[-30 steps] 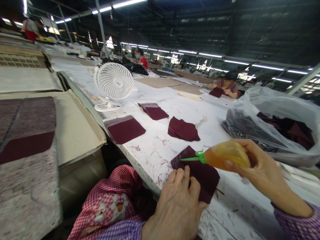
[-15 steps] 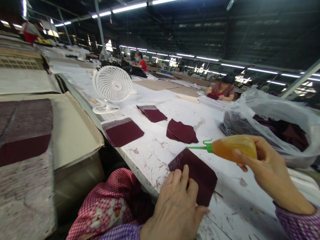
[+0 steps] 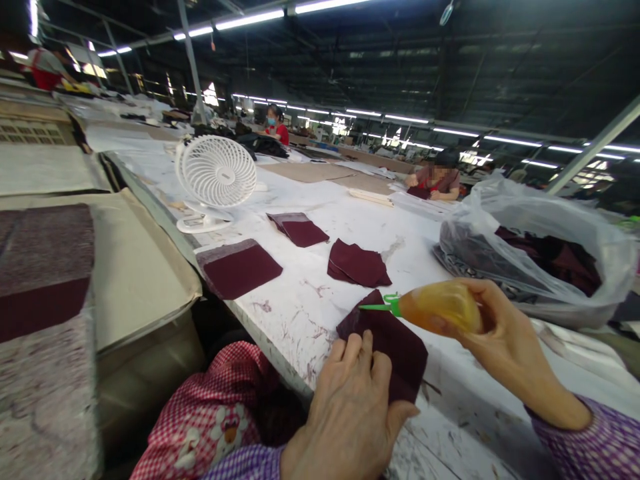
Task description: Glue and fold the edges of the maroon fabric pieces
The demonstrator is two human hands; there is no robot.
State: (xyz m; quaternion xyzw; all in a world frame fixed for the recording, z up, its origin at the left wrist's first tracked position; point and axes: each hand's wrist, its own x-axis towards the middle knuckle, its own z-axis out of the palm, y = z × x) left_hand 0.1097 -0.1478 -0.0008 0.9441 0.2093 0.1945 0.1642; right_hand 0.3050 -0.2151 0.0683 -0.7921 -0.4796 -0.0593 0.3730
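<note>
My left hand [image 3: 350, 393] lies flat on a dark maroon fabric piece [image 3: 400, 343], fingers stretched out and thumb at its near edge. My right hand [image 3: 515, 343] is wrapped round a squeeze bottle [image 3: 437, 307] of amber liquid, held tilted nearly level. Its green nozzle [image 3: 375, 307] points left, the tip over the far part of the fabric; whether it touches the cloth I cannot tell. Just beyond lies a small stack of maroon pieces [image 3: 357, 261]. Farther left are two more maroon pieces with greyish strips, one nearer [image 3: 243, 268] and one farther [image 3: 300, 229].
A white fan [image 3: 217, 173] stands at the table's left edge. To the right, a clear plastic bag [image 3: 540, 207] holds dark cloth. On a side surface at left lies a large maroon sheet [image 3: 45, 267]. Co-workers sit farther back, one [image 3: 440, 177] across the table.
My right hand has brought the bottle left and slightly down, so the nozzle tip moved from the fabric's far edge to over its surface. My left hand stays on the fabric.
</note>
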